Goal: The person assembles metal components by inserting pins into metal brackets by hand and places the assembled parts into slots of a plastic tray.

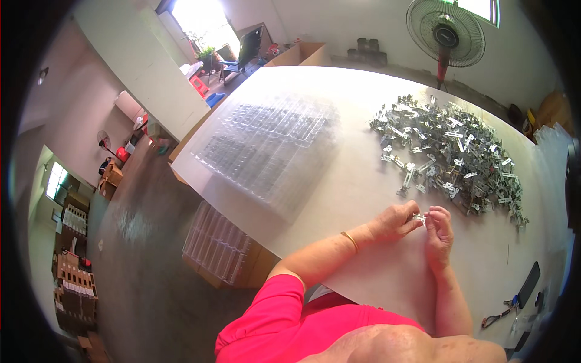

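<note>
Both hands meet over the near part of the white table (pixel 363 175), just in front of a wide heap of small metal hinge-like brackets (pixel 460 151). My left hand (pixel 396 221), with a gold bangle on its wrist, pinches a small shiny metal bracket (pixel 419 218). From the other side, the fingers of my right hand (pixel 439 233) close on the same piece. Fingers cover much of it, so its exact shape is hard to make out. A stack of clear plastic trays (pixel 260 148) with rows of compartments stands on the table's left side.
More clear trays (pixel 218 242) fill a cardboard box below the table's left edge. A black phone (pixel 529 284) and keys (pixel 514 301) lie at the right. Behind the table are a standing fan (pixel 446 36) and an open carton (pixel 299 54). Stacked boxes (pixel 75 272) line the far left.
</note>
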The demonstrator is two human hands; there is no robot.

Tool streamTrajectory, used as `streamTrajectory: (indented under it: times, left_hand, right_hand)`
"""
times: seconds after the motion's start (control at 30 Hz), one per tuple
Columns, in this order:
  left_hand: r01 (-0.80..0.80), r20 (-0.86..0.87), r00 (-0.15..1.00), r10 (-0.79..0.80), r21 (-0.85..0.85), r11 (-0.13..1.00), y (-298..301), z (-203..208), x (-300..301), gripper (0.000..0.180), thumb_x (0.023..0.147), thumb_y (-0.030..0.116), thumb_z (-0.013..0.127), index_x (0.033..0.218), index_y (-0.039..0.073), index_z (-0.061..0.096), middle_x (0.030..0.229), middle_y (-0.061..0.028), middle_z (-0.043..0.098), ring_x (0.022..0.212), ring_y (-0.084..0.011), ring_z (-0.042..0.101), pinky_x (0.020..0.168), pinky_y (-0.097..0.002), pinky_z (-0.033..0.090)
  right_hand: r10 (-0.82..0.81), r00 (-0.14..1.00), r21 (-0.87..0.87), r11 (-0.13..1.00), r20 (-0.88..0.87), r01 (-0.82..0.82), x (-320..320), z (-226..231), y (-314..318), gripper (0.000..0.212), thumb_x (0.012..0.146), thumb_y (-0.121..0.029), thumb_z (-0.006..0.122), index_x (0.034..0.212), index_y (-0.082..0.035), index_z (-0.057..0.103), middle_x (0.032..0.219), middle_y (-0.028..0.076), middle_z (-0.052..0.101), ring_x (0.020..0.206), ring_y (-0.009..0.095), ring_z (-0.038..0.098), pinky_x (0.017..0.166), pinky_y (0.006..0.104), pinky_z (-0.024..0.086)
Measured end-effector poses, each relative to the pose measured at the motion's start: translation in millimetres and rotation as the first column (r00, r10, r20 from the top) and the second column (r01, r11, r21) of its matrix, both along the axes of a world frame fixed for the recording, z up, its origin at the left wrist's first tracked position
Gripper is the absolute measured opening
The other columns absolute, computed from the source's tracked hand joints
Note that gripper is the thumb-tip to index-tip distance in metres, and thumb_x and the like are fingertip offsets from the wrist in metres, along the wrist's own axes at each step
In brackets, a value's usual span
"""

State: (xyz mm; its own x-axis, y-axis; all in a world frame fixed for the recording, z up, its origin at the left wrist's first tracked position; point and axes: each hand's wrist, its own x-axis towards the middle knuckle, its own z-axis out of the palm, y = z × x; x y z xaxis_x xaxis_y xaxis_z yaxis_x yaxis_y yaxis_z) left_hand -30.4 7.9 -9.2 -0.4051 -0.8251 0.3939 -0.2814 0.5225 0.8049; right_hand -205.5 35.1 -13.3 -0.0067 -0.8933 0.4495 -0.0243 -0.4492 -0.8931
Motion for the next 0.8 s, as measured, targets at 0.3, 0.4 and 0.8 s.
streamTrajectory:
  times: [0.3,0.4,0.8]
  left_hand:
    - [0.191,-0.351,0.936,0.033,0.581,0.792,-3.9,21.4,7.2,0.024,0.099,0.026,0.062,0.104,0.003,0.056,0.071,0.0011,0.057,0.056,-0.0029,0.048,0.047,-0.0196,0.039]
    - [0.196,-0.367,0.930,0.029,0.560,0.805,-3.4,18.8,6.6,0.025,0.099,0.026,0.062,0.105,0.003,0.056,0.070,0.0011,0.057,0.054,-0.0016,0.046,0.044,-0.0188,0.036]
    - [0.247,-0.329,0.939,-0.102,0.435,0.866,-3.6,3.9,4.2,0.025,0.097,0.023,0.065,0.105,0.001,0.057,0.081,0.0000,0.062,0.070,-0.0049,0.053,0.059,-0.0220,0.044]
  right_hand:
    - [0.041,0.997,0.334,0.941,0.065,-0.060,-6.4,-2.2,0.9,0.009,0.101,-0.011,0.057,0.107,-0.007,0.063,0.078,-0.001,0.060,0.060,0.005,0.054,0.054,0.0209,0.046]
    - [0.051,0.995,0.355,0.932,0.084,-0.078,-5.0,-0.8,3.2,0.010,0.100,-0.012,0.058,0.107,-0.007,0.063,0.079,-0.001,0.059,0.059,0.004,0.053,0.053,0.0200,0.045]
    - [0.105,0.987,0.344,0.928,0.121,-0.141,-5.5,-2.0,0.9,0.016,0.102,-0.008,0.052,0.115,-0.005,0.059,0.093,0.004,0.064,0.078,0.010,0.064,0.069,0.0257,0.057]
